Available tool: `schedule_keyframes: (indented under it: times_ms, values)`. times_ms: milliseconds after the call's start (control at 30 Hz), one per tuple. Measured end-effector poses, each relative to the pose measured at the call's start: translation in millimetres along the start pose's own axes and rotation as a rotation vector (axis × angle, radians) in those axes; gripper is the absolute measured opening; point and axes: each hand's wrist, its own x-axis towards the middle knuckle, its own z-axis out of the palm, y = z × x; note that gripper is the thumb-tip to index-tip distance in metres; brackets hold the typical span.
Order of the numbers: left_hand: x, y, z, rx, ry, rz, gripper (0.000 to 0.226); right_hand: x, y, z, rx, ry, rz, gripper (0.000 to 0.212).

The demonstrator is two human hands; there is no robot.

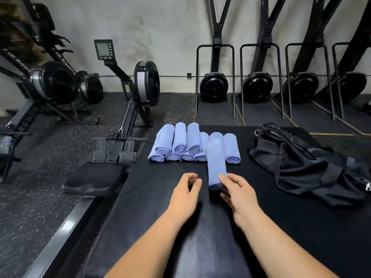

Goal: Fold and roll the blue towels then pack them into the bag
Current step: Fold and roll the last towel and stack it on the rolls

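My right hand pinches the near end of a rolled blue towel and holds it pointing away from me over the black mat. My left hand hovers just left of that roll with fingers loosely curled, holding nothing. Behind the held roll, several rolled blue towels lie stacked in two layers at the far edge of the mat. One more roll lies at the stack's right end. A black bag lies crumpled on the mat to the right.
A rowing machine seat and rail stand close along the mat's left edge. More rowers fill the left floor. Upright black machines line the back wall. Speckled rubber flooring surrounds the mat.
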Motion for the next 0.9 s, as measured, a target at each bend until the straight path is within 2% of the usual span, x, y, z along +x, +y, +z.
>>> schedule_keyframes:
  times_ms: [133,233,367,633,800,900]
  values:
    - [16,-34,-5,0.595,0.040,0.223,0.044,42,-14,16,0.009,0.085,-0.052,0.029]
    - [15,-47,1,0.832,0.025,0.248,0.060,76,-21,28,-0.039,0.141,-0.096,0.029]
    - [16,-49,5,0.870,0.031,0.228,0.069,116,-27,46,-0.131,0.220,-0.133,0.032]
    - [17,-49,5,0.860,0.039,0.212,0.067,156,-38,81,-0.427,0.324,-0.235,0.025]
    - [18,-51,5,0.857,0.044,0.220,0.064,171,-18,88,-0.720,0.262,-0.323,0.026]
    - [18,-51,5,0.864,0.047,0.225,0.063,173,-16,87,-0.795,0.263,-0.397,0.025]
